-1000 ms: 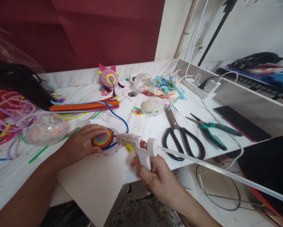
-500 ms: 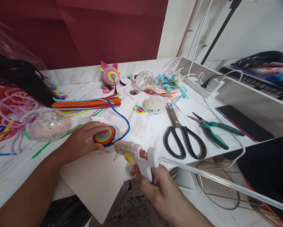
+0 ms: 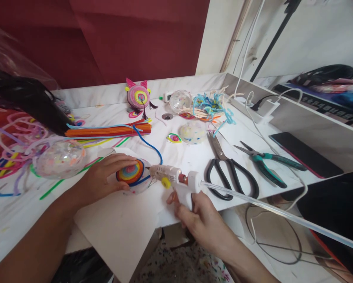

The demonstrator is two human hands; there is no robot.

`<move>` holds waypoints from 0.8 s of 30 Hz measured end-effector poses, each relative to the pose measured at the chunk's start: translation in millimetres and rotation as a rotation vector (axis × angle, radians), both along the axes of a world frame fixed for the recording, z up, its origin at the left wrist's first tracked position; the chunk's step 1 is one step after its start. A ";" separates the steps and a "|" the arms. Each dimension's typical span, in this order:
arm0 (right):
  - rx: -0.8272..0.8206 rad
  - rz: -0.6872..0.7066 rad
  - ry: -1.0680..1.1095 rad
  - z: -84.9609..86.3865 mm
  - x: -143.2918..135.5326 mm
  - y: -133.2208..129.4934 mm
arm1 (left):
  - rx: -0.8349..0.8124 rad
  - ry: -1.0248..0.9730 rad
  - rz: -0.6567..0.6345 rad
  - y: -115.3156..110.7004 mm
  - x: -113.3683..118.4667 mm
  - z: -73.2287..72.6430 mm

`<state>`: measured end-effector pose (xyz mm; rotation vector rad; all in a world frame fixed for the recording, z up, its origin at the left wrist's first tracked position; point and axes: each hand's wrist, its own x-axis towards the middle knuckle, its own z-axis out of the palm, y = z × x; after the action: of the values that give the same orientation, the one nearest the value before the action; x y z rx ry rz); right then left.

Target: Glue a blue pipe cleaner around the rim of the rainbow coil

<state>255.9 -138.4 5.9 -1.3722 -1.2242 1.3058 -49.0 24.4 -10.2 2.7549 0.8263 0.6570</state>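
Observation:
My left hand (image 3: 109, 173) grips a round disc of coloured pipe-cleaner rings (image 3: 131, 173), fingers along its far edge and thumb at its near edge. The rings lie over a clear plastic dome (image 3: 137, 188). From the disc a blue pipe cleaner (image 3: 149, 145) curls off toward the back. In my right hand (image 3: 196, 212) is a white hot glue gun (image 3: 170, 175), its nozzle pointing left, close to the disc's right edge. A long clear glue stick (image 3: 253, 202) sticks out of its rear. Beneath the left hand lies a beige board (image 3: 117, 232).
Black-handled scissors (image 3: 220, 157), green pliers (image 3: 265, 159) and a phone (image 3: 303, 153) lie to the right. Orange pipe cleaners (image 3: 105, 130) and a speckled clear ball (image 3: 61, 159) are at left. A pink eared figure (image 3: 138, 96) stands behind, near a power strip (image 3: 257, 112).
My right hand has drawn the glue gun a little to the right, away from the disc. The left hand stays on the disc, and the blue strand now sits closer along its lower edge.

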 end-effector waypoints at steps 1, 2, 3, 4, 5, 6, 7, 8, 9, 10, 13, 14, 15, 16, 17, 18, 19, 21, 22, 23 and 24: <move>0.018 -0.001 -0.008 -0.7 0.8 2.2 | -0.004 0.001 -0.005 0.0 -0.7 0.0; 0.027 0.002 -0.013 -1.2 1.5 4.4 | -0.007 0.000 -0.006 0.0 -1.7 -0.4; 0.025 0.011 -0.018 -1.5 2.2 6.6 | -0.008 -0.002 -0.003 0.0 -2.9 -0.9; 0.017 0.027 -0.021 -1.5 2.9 8.7 | -0.009 0.002 0.002 -0.1 -4.2 -1.6; 0.010 0.037 -0.022 -1.0 3.5 10.9 | -0.009 0.008 0.010 -0.3 -5.4 -2.2; 0.007 0.048 -0.020 -0.2 4.2 13.0 | -0.009 0.014 0.017 -0.6 -6.4 -2.5; 0.011 0.063 -0.015 1.0 4.9 15.2 | -0.012 0.021 0.026 -1.0 -7.2 -2.5; 0.022 0.076 -0.010 2.5 5.6 17.3 | -0.020 0.029 0.033 -1.5 -7.7 -2.0; 0.033 0.083 -0.013 4.3 6.4 19.4 | -0.035 0.038 0.036 -2.1 -7.9 -1.1; 0.037 0.084 -0.026 6.1 7.1 21.4 | -0.050 0.044 0.033 -2.7 -7.7 0.0; -0.006 0.088 -0.077 11.2 8.5 27.0 | -0.082 0.044 0.013 -3.9 -6.7 3.7; -0.021 0.092 -0.075 12.5 8.5 28.7 | -0.084 0.039 0.009 -4.1 -6.5 4.5; -0.028 0.099 -0.057 13.5 8.3 30.3 | -0.084 0.035 0.008 -4.1 -6.4 4.9; -0.029 0.105 -0.029 14.2 7.9 31.8 | -0.086 0.035 0.010 -4.0 -6.5 5.0; -0.027 0.109 0.004 14.6 7.5 33.2 | -0.084 0.035 0.014 -4.0 -6.8 4.8; -0.022 0.112 0.032 14.8 7.1 34.3 | -0.082 0.040 0.019 -3.9 -7.1 4.5; -0.020 0.116 0.052 14.8 6.8 35.2 | -0.077 0.046 0.024 -3.8 -7.5 4.0; -0.031 0.127 0.075 14.8 7.3 36.0 | -0.062 0.051 0.030 -3.7 -8.4 3.1; -0.044 0.133 0.078 15.0 8.0 35.8 | -0.053 0.052 0.031 -3.7 -8.9 2.8; -0.058 0.139 0.077 15.4 9.1 35.2 | -0.049 0.055 0.031 -3.6 -9.3 2.5; -0.071 0.144 0.076 15.8 10.5 34.1 | -0.048 0.058 0.031 -3.6 -9.8 2.3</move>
<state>266.4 -104.3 21.7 -1.2914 -1.2537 1.5007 -58.8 20.8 -7.9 2.7346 0.8869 0.5573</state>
